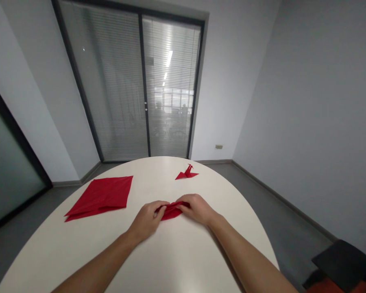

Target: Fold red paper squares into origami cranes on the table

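Between my two hands is a small folded piece of red paper [171,212], low over the middle of the table. My left hand [149,219] pinches its left end, with the thumb in front and the fingers behind. At the right end, my right hand [197,207] grips it with the thumb tucked inward. The fingers cover both ends of the paper, so its full shape is hidden. Beyond my right hand stands a red origami crane [187,173]. A larger folded sheet of red paper [105,195] lies to the left, its layers slightly parted along the near edge.
A round white table [158,260] carries all the paper, its curved edge running close past my right forearm. A dark chair [344,260] with an orange-red part is at the lower right. Glass doors with blinds [125,89] stand behind the table.
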{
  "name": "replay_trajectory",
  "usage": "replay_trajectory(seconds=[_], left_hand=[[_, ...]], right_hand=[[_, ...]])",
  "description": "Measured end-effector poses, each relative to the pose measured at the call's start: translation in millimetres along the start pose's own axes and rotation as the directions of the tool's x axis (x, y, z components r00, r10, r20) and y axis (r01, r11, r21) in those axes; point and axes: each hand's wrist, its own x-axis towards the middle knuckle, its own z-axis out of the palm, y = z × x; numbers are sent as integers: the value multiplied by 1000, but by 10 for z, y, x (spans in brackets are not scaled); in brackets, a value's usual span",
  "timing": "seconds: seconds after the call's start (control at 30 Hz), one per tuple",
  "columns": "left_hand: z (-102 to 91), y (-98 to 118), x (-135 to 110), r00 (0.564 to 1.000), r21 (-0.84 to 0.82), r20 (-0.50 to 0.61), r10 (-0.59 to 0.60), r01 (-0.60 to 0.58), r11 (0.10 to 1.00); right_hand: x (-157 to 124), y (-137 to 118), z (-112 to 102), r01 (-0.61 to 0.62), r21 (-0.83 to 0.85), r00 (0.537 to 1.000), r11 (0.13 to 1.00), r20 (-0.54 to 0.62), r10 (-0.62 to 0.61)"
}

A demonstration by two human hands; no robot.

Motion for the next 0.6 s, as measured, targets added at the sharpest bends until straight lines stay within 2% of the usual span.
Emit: replay_trajectory(seconds=[0.27, 0.43, 0.6], left_hand=[[-1, 53, -12, 999, 7, -32, -17, 17, 1000], [9, 48, 15, 997, -27, -32, -65, 64, 998], [4, 89, 9, 997, -3, -19, -72, 72, 997]], right_hand=[[-19, -68, -82, -137, 209, 990, 968, 13, 137], [-34, -101, -111, -122, 330, 991, 936, 91, 97], [-20, -74, -64, -125, 333, 990, 935, 100, 96]])
